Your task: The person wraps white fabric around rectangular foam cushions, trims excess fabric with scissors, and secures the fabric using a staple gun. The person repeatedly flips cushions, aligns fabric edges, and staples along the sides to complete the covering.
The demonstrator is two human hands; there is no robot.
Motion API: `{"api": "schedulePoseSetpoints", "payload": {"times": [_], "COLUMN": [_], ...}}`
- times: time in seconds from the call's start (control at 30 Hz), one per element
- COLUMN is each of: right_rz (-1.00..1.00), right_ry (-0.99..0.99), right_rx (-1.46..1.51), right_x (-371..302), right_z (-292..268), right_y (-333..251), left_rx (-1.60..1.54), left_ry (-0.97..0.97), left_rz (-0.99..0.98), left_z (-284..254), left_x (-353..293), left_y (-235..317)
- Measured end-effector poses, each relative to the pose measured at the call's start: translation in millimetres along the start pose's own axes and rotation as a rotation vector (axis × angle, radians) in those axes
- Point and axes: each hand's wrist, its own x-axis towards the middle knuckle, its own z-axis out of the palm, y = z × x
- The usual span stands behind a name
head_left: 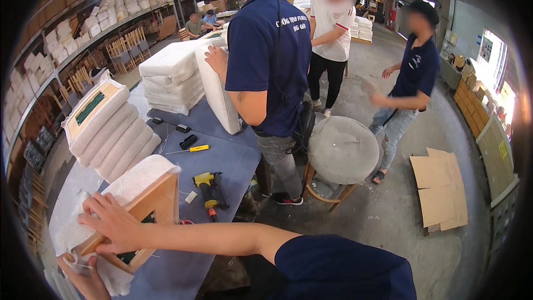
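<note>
Head view: a person's right hand (114, 223) lies flat, fingers spread, on the wooden frame of an upholstered seat cushion (145, 197) stood on its edge on a blue-grey worktable (230, 158). The left hand (89, 283), low at the picture's edge, grips white fabric (72, 232) pulled over the frame's lower corner, fingers closed on the cloth. Just beyond the right hand, past the cushion, lie a yellow staple gun (211, 189) and, farther off, a yellow-handled knife (191, 149). Up and to the left of the hands rises a stack of finished cushions (111, 130); a second stack (172, 78) stands well beyond. A co-worker in a navy shirt (269, 50) holds another cushion (219, 94) upright at the table's far end, beside a round padded stool (342, 150). Flattened cardboard (441, 189) lies on the concrete floor, far right of the hands.
</note>
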Motion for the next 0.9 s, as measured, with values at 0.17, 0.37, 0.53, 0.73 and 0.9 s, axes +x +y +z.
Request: {"api": "schedulePoseSetpoints", "payload": {"times": [0.17, 0.37, 0.53, 0.73, 0.9], "right_rz": [-0.025, -0.051, -0.063, -0.100, 0.077], "right_ry": [-0.199, -0.205, -0.228, -0.185, -0.033], "right_rx": [0.072, -0.119, -0.153, 0.015, -0.057], "right_x": [21.0, 15.9, 14.7, 7.2, -21.9], "right_z": [18.8, 93.4, 141.2, 103.5, -0.4], "right_y": [14.4, 17.9, 8.5, -1.1, 2.4], "left_rx": [0.060, -0.382, -0.225, 0.418, 0.556], "left_ry": [-0.206, -0.002, 0.196, 0.138, -0.137], "left_rz": [-0.358, -0.022, -0.085, 0.079, 0.213], "left_z": [-16.0, 57.4, 69.6, 6.9, 16.9], "left_x": [9.7, 32.8, 15.1, -3.3, 1.2], "left_y": [-7.3, -167.2, -190.9, -90.2, -83.9]}}
